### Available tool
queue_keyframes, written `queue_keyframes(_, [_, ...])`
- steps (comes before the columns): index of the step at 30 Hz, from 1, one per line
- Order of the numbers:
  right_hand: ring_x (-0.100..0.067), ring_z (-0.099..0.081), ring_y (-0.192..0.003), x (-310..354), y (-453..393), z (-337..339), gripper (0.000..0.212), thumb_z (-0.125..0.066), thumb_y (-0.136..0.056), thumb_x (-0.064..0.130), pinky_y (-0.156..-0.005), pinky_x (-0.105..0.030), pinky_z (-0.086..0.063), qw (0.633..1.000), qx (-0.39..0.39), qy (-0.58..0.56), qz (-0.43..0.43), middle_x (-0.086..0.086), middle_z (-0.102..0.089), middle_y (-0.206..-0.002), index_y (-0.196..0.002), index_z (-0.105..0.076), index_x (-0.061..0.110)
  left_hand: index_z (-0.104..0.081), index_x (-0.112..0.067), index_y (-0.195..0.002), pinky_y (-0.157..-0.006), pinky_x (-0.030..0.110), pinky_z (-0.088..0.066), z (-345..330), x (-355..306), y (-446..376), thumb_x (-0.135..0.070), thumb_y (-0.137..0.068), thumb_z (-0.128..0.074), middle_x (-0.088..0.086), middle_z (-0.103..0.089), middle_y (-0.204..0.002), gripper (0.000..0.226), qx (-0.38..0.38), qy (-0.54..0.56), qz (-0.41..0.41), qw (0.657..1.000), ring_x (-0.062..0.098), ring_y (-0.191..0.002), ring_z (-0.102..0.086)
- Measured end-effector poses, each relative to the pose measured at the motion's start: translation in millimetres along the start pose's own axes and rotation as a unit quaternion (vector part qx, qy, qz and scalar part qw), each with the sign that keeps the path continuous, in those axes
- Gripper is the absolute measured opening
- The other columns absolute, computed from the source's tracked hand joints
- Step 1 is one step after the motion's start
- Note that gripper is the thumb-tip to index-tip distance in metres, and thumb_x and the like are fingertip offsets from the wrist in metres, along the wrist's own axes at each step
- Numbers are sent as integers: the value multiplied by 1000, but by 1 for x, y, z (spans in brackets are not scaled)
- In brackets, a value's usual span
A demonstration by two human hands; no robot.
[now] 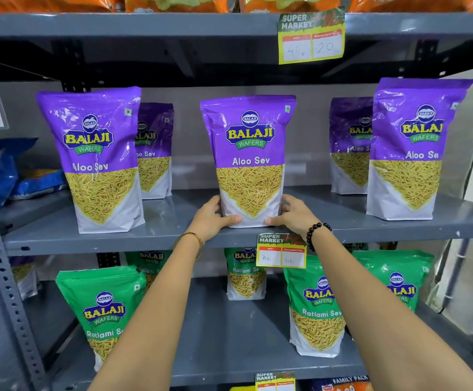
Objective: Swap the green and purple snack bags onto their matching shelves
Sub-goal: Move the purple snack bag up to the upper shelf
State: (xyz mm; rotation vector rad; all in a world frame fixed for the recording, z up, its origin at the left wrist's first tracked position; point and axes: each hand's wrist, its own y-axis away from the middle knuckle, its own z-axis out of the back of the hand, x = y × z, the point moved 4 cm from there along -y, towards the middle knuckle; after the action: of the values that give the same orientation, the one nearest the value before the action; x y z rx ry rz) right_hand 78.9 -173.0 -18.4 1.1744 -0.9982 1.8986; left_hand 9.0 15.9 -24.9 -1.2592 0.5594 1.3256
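Observation:
A purple Aloo Sev bag (248, 153) stands upright at the front middle of the upper grey shelf (116, 241). My left hand (211, 218) grips its lower left side and my right hand (293, 215) grips its lower right side. Other purple bags stand on the same shelf: one at the front left (100, 156), one behind it (155, 148), one at the front right (411, 148) and one behind that (349, 145). On the lower shelf (229, 334) stand green Ratlami Sev bags: front left (102, 306), back middle (245, 273), front right (314, 309) and far right (398, 277).
Yellow price tags hang on the shelf edges (281, 251) (311, 38). Blue bags (1, 170) lie on the neighbouring shelf at left. Orange packs (173, 2) fill the top shelf. A perforated grey upright (1, 263) runs down the left side. A purple bag corner (22, 270) shows at lower far left.

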Motion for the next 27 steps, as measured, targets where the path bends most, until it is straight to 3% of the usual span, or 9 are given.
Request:
queue_keyframes(12, [-25, -61, -109, -1, -1, 1, 56, -78, -63, 3, -100, -48, -47, 1000, -4, -6, -3, -10, -64, -121, -109, -52, 21, -49, -17, -123, -103, 37, -43, 1, 0, 1, -16, -68, -77, 6, -60, -127, 61, 6, -2, 3, 1000, 21, -115, -57])
queue_keyframes(16, [-23, -57, -113, 3, 6, 0, 63, -76, -63, 0, -98, -37, -47, 999, -21, -32, 33, -8, -60, -126, -119, -50, 14, -42, -14, -130, -103, 34, -41, 2, -1, 3, -15, -65, -79, 7, -53, -136, 75, 6, 18, 10, 1000, 22, -123, -51])
queue_keyframes(18, [-20, -50, -120, 6, 14, 1, 67, -74, -69, 2, -100, -29, -40, 994, -71, -52, 71, -9, -53, -130, -129, -45, 9, -36, -15, -136, -105, 34, -38, 3, -6, 8, -16, -65, -80, 6, -47, -139, 83, -25, 14, -3, 1000, 22, -129, -44])
queue_keyframes(21, [-22, -41, -132, 0, 28, 1, 70, -68, -79, 17, -108, -31, -34, 977, -174, -82, 89, -12, -43, -143, -138, -33, 8, -24, -14, -142, -111, 35, -31, 4, -10, 24, -27, -68, -77, 7, -36, -148, 92, -131, -10, -38, 991, 20, -136, -35])
queue_keyframes(24, [-19, -37, -136, -15, 50, -1, 61, -56, -87, 28, -112, -34, -31, 958, -265, -14, 105, -7, -40, -147, -140, -32, 13, -20, -21, -144, -114, 34, -24, -11, -6, 52, -38, -77, -67, 0, -25, -154, 83, -194, -109, -96, 970, 14, -142, -22])
queue_keyframes(27, [-17, -30, -139, -30, 75, -4, 54, -44, -93, 27, -113, -31, -26, 938, -314, 62, 130, -4, -35, -150, -142, -28, 14, -13, -20, -144, -119, 32, -11, -40, 13, 86, -41, -85, -56, -10, -10, -151, 76, -216, -220, -148, 940, 8, -142, -3])
